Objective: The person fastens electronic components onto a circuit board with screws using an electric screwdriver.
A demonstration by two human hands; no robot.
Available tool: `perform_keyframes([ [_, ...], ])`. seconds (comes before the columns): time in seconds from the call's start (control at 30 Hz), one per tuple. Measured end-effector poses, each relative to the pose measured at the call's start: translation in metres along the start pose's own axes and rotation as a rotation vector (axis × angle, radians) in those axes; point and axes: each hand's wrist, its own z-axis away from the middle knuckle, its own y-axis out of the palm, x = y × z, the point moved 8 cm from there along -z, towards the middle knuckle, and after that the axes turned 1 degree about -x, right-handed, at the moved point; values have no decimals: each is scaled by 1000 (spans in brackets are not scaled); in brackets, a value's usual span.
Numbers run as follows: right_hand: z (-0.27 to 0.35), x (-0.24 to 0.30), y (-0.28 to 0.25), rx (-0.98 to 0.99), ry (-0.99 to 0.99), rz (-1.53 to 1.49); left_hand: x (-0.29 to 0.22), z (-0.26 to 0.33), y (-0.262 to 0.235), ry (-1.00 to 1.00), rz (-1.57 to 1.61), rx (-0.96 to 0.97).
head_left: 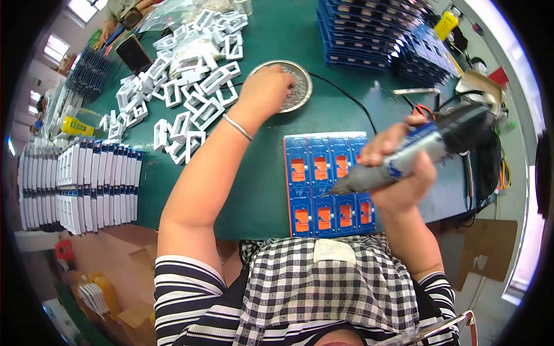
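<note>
While the left hand (266,86) pinches screws (297,86) in the dish (307,74), the right hand's (398,167) grip wraps the screwdriver (427,147).

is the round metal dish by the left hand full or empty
Not empty: the shallow round metal dish holds a thin layer of small grey pieces, likely screws. The left hand reaches into it, covering its left part.

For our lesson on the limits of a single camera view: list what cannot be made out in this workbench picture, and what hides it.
- Head view: the left hand covers part of the round metal dish, so what its fingertips pick is hidden.
- The dish's contents are too small to identify.
- The right hand hides the middle of the electric screwdriver.
- The screwdriver's tip on the blue tray is too small to tell whether it touches.
- Fisheye rim cuts off the stacked blue trays.
</note>
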Motion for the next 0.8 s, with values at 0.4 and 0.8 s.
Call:
perform_keyframes([
  [0.4,59,95,-58,-197,-183,257,18,-1,-9,-134,120,-121],
  [0.8,62,91,-82,-239,-191,185,-123,78,-14,21,655,156],
])
